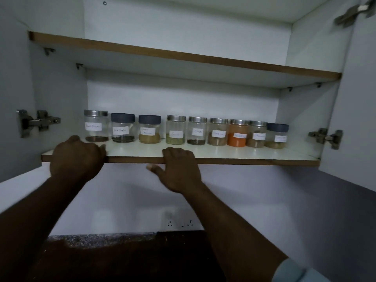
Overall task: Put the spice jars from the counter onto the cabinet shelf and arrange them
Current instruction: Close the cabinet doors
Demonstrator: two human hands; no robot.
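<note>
Several labelled spice jars stand in one row along the back of the lower cabinet shelf (244,155). The row runs from a steel-lidded jar (96,126) at the left, past an orange-filled jar (237,132), to a dark-lidded jar (277,135) at the right. My left hand (77,157) rests on the shelf's front edge at the left, just in front of the first jar, fingers loosely curled and holding nothing. My right hand (179,167) lies over the front edge near the middle, fingertips on top and thumb spread below. Neither hand touches a jar.
The upper shelf (183,55) holds nothing that I can see. Both cabinet doors are open, with hinges at the left (38,122) and right (327,137). Below are a wall socket (180,222) and a dark speckled counter (122,253).
</note>
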